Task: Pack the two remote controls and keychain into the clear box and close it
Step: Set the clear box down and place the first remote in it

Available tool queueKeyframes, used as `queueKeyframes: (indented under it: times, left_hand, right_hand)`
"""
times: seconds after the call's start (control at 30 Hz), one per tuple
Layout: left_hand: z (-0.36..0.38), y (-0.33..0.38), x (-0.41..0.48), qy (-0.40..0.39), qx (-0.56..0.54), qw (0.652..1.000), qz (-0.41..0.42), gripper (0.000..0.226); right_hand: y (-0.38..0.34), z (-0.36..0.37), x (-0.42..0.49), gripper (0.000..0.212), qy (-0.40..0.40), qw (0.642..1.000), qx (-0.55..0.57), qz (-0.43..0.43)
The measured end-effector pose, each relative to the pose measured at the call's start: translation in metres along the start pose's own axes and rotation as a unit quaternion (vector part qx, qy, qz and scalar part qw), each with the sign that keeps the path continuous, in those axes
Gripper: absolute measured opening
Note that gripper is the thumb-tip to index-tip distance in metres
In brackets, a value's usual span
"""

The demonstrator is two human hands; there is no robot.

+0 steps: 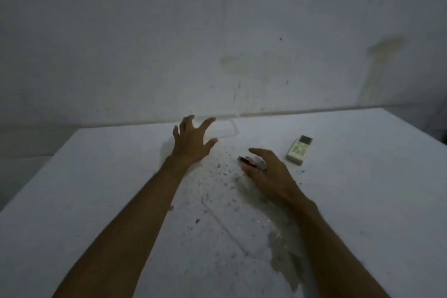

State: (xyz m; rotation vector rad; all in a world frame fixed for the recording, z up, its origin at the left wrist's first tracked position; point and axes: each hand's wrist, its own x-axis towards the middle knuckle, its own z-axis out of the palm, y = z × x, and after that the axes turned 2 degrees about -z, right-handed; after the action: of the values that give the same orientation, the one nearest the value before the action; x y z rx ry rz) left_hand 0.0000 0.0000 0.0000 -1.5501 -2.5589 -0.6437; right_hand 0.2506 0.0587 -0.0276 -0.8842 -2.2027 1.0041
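Observation:
A clear box [227,128] stands at the far middle of the white table, faint in the dim light. My left hand [191,140] hovers at its near left side, fingers spread and holding nothing. My right hand [268,174] rests on the table with its fingers curled over a small red and dark object, apparently the keychain [245,160]; white bits show between the fingers. A white remote control [299,150] with a small screen lies flat to the right of that hand. I cannot make out a second remote.
The white table [96,189] is speckled with dark flecks around the middle. A faint clear rectangular outline, possibly the lid [229,227], lies near the front between my forearms. A stained wall runs along the table's far edge.

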Motion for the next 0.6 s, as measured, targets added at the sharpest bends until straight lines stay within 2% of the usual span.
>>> queueKeyframes:
  times: [0.13,0.23,0.3,0.4,0.6]
  left_hand:
    - [0.015,0.003,0.023,-0.016,-0.038,0.998,-0.043,0.044]
    - [0.024,0.005,0.022,0.037,-0.08,0.995,-0.056,0.019]
    - [0.02,0.006,0.018,0.053,-0.1,0.991,-0.069,0.014]
    - [0.003,0.009,-0.001,0.08,-0.134,0.985,-0.069,0.011]
    - [-0.042,0.028,-0.078,0.12,-0.158,0.979,-0.048,0.01]
  right_hand:
    - [0.005,0.005,0.008,0.088,-0.072,0.985,-0.148,-0.059]
    - [0.009,0.003,0.01,0.091,-0.034,0.986,-0.158,-0.031]
    - [0.01,0.0,0.013,0.086,-0.009,0.99,-0.143,-0.008]
    - [0.008,0.0,0.019,0.067,0.022,0.987,-0.157,-0.003]
    - [0.0,-0.008,0.029,0.052,0.026,0.98,-0.196,0.0]
